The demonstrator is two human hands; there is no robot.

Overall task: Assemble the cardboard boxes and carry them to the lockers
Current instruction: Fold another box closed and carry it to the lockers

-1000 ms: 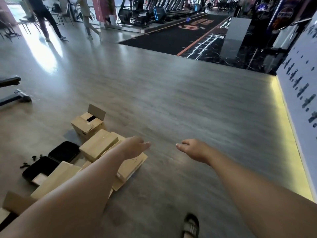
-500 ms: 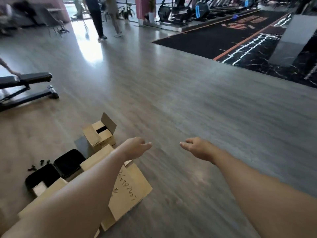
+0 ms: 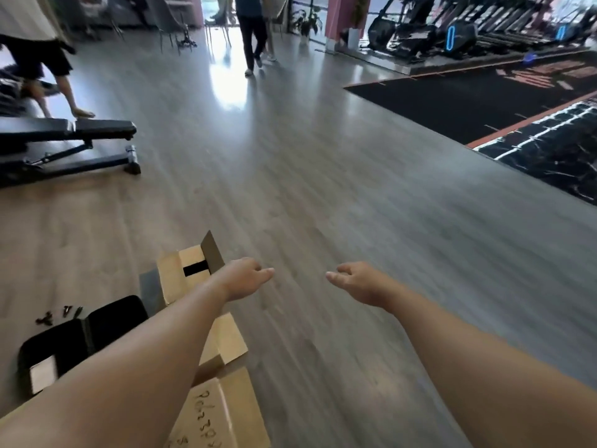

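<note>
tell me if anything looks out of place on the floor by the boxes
Yes. The small cardboard box sits with one flap sticking up and a gap in its top. A few small black pieces lie scattered loose beside the open black case. Both hands hold nothing.

head cam | faces forward-down | floor [image 3: 323, 195] | single view

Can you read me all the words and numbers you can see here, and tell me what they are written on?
Handwriting on the flat cardboard box at the bottom: dark scrawled marks, perhaps digits, seen sideways and too blurred to read.
Pink lettering on the black gym mat at the far right: too blurred to read.
Nothing else carries readable text: not the small open box, nor the black case.
</note>
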